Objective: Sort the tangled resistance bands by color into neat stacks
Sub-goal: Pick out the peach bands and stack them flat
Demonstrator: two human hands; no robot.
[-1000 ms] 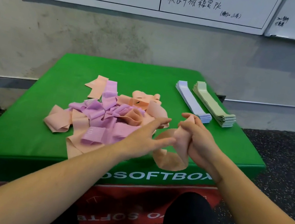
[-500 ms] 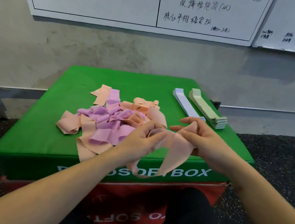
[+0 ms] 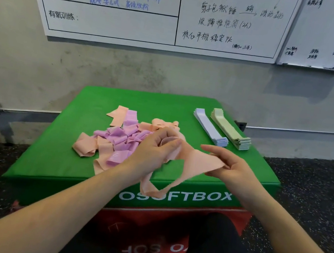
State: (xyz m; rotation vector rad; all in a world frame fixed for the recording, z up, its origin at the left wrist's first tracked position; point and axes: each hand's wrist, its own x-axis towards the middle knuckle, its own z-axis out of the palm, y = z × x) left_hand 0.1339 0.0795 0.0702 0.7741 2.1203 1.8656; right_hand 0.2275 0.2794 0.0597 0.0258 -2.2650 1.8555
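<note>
Nearest, the left hand (image 3: 155, 149) and right hand (image 3: 229, 167) each pinched one peach band (image 3: 194, 164) in curled fingers above the green soft box (image 3: 56, 151). Beyond lay the tangled peach-and-purple pile (image 3: 119, 138); far right, the white stack (image 3: 209, 127) beside the green stack (image 3: 230, 129).

Even, soft indoor light; whiteboard (image 3: 137, 9) casts a faint shadow below; wide-angle bending at edges; slightly soft focus.

Left grip (image 3: 155, 149) curled, right grip (image 3: 229, 167) pinching.
</note>
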